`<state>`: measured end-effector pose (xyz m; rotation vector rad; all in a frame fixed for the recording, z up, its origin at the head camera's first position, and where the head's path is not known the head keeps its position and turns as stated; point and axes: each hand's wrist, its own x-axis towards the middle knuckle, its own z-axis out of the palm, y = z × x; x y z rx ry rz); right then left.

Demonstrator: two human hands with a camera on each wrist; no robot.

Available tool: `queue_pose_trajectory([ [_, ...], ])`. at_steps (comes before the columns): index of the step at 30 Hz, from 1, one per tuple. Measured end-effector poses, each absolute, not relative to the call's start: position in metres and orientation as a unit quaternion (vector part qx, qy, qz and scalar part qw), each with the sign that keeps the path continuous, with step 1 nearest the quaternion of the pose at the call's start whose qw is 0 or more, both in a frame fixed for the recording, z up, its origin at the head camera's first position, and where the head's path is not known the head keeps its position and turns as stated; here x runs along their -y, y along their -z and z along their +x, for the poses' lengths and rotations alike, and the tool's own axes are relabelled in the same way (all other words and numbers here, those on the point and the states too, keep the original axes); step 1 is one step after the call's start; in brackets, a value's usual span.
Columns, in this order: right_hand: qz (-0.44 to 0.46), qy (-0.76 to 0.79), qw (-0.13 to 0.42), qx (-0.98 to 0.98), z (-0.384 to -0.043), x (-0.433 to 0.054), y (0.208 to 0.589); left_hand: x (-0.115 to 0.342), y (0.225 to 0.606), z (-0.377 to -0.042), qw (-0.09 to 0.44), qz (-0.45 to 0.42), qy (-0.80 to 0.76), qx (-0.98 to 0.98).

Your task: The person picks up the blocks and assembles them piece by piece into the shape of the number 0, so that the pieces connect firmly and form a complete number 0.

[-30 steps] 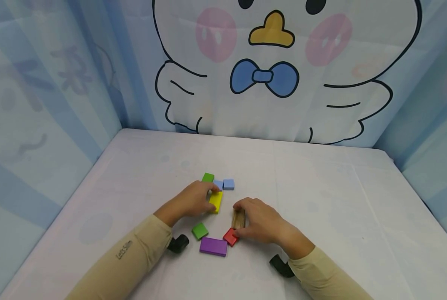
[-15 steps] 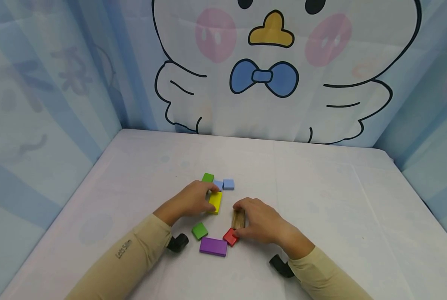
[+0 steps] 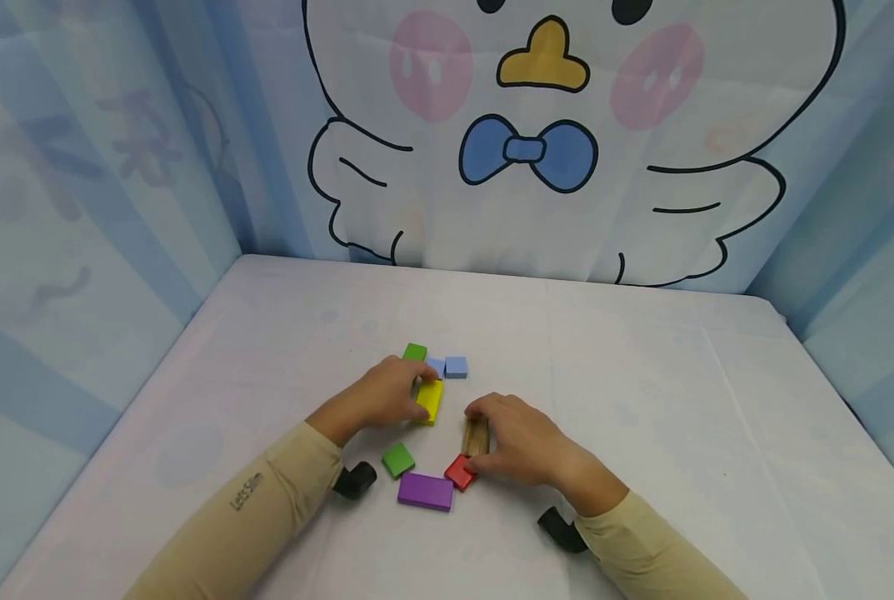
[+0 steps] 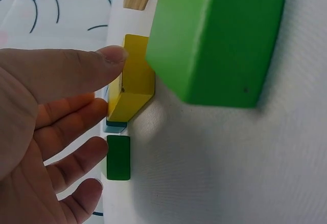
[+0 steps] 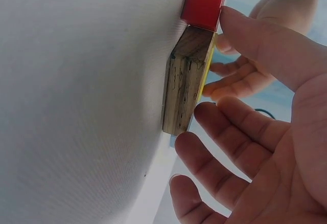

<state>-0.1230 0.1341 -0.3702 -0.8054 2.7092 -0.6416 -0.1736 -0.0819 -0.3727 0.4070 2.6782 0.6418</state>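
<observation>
My left hand [image 3: 388, 392] pinches a yellow block [image 3: 430, 403] lying on the table, thumb at its near end and fingers toward its far end. To the right, my right hand [image 3: 523, 442] spans a brown wooden block [image 3: 476, 439], fingertips at the far end. Its thumb lies where that block meets a red block [image 3: 457, 472]. Touching the red one is a purple block [image 3: 425, 492], with a green block [image 3: 397, 459] at its far left corner. Beyond my left fingers are two light-blue blocks [image 3: 456, 367] and another green block [image 3: 415, 352].
The blocks form a loose ring on a white-covered table [image 3: 641, 400]. A curtain with a cartoon bird [image 3: 525, 150] hangs behind the far edge, and blue curtains [image 3: 79, 208] close in the sides. A black wrist camera [image 3: 355, 481] sits beneath my left sleeve.
</observation>
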Motion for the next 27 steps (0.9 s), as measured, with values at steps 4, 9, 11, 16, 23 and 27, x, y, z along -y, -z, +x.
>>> queue_pose_trajectory([
  [4,-0.278,0.219,0.120,-0.928,-0.1229,-0.1338,0.3700,0.0822,0.3728,-0.1741,0.178,0.143,-0.225,-0.947],
  [9,-0.277,0.218,0.122,-0.928,-0.1227,-0.1334,0.3688,0.0827,0.3720,-0.1740,0.182,0.143,-0.227,-0.946],
  [11,-0.277,0.217,0.122,-0.928,-0.1227,-0.1334,0.3685,0.0831,0.3717,-0.1738,0.184,0.145,-0.228,-0.945],
  [16,-0.275,0.216,0.121,-0.929,-0.1229,-0.1338,0.3686,0.0837,0.3710,-0.1732,0.188,0.154,-0.232,-0.942],
  [23,-0.276,0.216,0.121,-0.929,-0.1228,-0.1339,0.3690,0.0848,0.3712,-0.1730,0.200,0.153,-0.230,-0.940],
  [27,-0.274,0.219,0.123,-0.928,-0.1226,-0.1341,0.3689,0.0853,0.3713,-0.1730,0.205,0.154,-0.229,-0.939],
])
